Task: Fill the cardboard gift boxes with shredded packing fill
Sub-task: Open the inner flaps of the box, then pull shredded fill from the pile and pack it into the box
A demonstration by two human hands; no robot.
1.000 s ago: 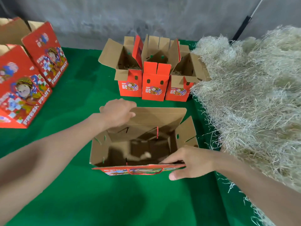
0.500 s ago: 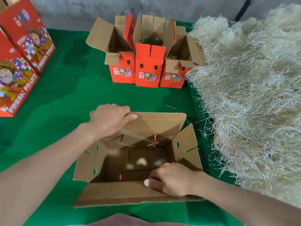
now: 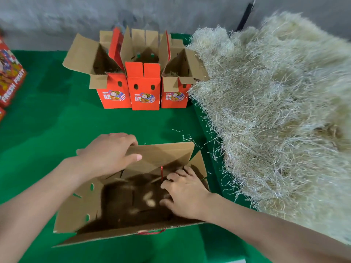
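Head view: open cardboard box [image 3: 167, 154] at lower centre on the green desk [image 3: 57, 120], flaps spread, brown inside showing.
Far flap: left hand [image 3: 108, 154] grips it, fingers over the top edge, thumb on the inner face.
Box interior: right hand [image 3: 187, 196] reaches down at the right side, fingers spread and bent against the cardboard, holding nothing visible.
Hands: apart.
Right of frame: shredded fill [image 3: 275, 120] in a large pale pile just beside the box, loose strands on the desk.
Upper centre: three red boxes [image 3: 144, 93] in a row, flaps up.
Left edge: more red boxes [image 3: 11, 82], partly cut off.
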